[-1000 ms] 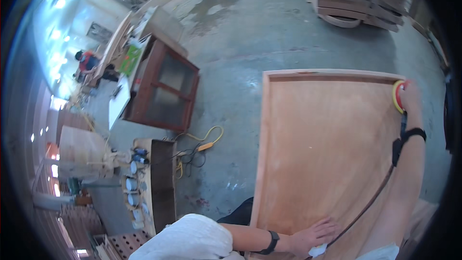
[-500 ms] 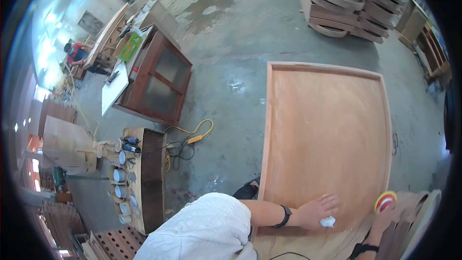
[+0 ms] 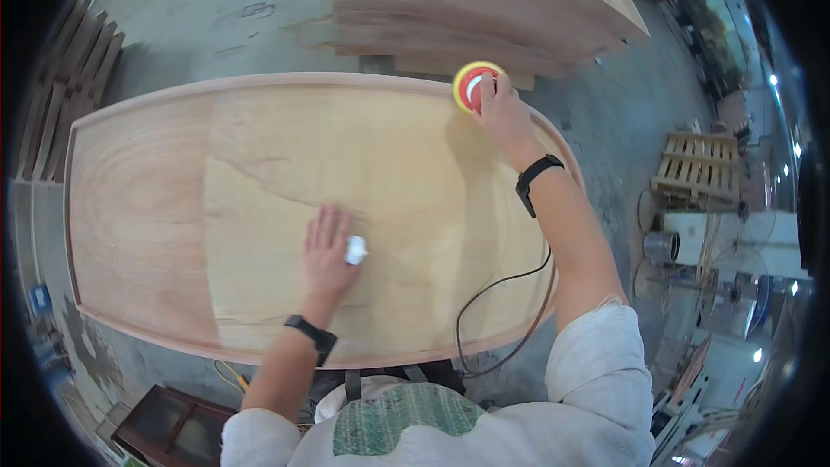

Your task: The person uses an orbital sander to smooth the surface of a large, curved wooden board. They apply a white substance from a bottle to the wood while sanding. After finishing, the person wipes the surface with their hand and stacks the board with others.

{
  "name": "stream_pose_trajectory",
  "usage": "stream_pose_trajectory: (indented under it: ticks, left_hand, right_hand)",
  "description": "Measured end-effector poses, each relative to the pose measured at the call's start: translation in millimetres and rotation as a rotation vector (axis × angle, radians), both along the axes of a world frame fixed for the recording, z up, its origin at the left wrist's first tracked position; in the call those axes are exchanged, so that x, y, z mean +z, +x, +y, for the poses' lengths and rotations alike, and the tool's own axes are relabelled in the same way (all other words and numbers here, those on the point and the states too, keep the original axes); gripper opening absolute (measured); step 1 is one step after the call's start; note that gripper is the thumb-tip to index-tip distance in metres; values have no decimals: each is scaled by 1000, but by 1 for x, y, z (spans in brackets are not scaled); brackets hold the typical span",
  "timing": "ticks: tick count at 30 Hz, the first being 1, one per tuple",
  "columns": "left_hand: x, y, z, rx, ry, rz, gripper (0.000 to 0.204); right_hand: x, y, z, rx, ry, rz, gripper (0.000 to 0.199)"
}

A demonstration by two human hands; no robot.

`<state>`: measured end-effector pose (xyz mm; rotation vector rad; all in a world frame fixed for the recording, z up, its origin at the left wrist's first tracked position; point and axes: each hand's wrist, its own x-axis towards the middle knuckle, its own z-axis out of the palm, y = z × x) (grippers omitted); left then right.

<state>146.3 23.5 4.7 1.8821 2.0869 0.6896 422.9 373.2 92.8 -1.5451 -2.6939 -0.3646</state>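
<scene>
My left hand point(image 3: 328, 251) lies on the pale middle of a large wooden panel point(image 3: 285, 147), fingers stretched out flat. A small white wad or wrapping point(image 3: 355, 250) shows at its thumb; I cannot tell whether it is held or worn. My right hand point(image 3: 506, 121) reaches to the panel's far right and is closed on a round red thing with a yellow rim point(image 3: 464, 89). This sits over the raised wooden edging, and its exact kind is unclear. A dark cord point(image 3: 462, 316) loops over the panel and disappears under my right forearm.
Stacked curved wooden parts point(image 3: 450, 9) stand just beyond the panel's far edge. More stacked wood point(image 3: 73, 91) is at the far left. A dark framed cabinet point(image 3: 173, 424) stands near left, and a slatted pallet point(image 3: 699, 164) lies off to the right.
My view has swung right and now takes in the panel's full length. My right hand, still around the red and yellow thing, is at the far edging. My left hand remains flat on the panel.
</scene>
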Motion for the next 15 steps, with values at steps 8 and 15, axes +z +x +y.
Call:
stream_pose_trajectory:
  ticks: [8,15]
  left_hand:
    - [11,-25,-36,21,-9,150,66]
    - [-5,-40,-53,9,31,190,64]
  right_hand:
    - [38,306,-91,-342,-15,-438,33]
    - [61,408,-377,-1043,-379,-203,62]
